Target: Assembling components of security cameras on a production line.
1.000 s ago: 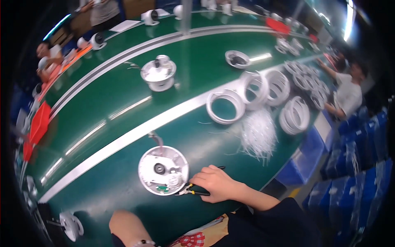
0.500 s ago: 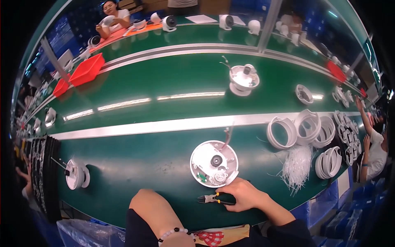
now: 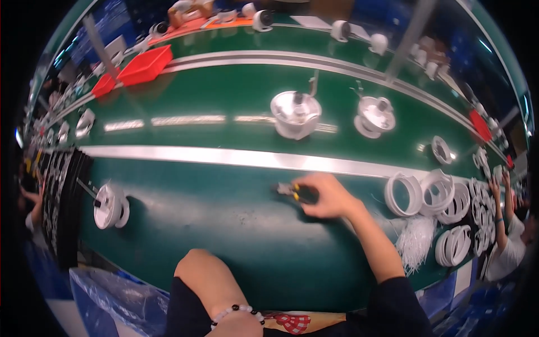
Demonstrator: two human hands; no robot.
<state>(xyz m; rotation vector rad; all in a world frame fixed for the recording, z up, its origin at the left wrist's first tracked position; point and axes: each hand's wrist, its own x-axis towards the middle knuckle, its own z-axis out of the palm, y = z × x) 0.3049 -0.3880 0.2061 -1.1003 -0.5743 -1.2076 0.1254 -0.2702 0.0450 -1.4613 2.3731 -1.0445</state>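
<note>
My right hand [image 3: 327, 195] is closed on a pair of diagonal cutters [image 3: 287, 190] with black and yellow handles, over the green work surface near the metal strip. Just beyond the strip, a round white housing [image 3: 296, 117] with a wire standing up from it sits on the green belt. My left arm is bent back toward my body at the lower edge. Past a beaded bracelet [image 3: 238, 310], only the back part of my left hand [image 3: 241, 327] shows; its fingers are hidden. Another white housing [image 3: 109, 206] lies tilted at the left of the work surface.
White rings [image 3: 404, 194] stand grouped at the right, beside a bundle of clear cable ties [image 3: 416, 241]. A second housing [image 3: 375, 117] is on the belt. Black stacked trays [image 3: 63, 208] border the left. Red bins [image 3: 147, 64] line the far rail. Co-workers sit beyond and at right.
The white housing has gone from the work surface in front of me to the belt beyond the metal strip. My right hand has moved forward with the cutters. The view has shifted.
</note>
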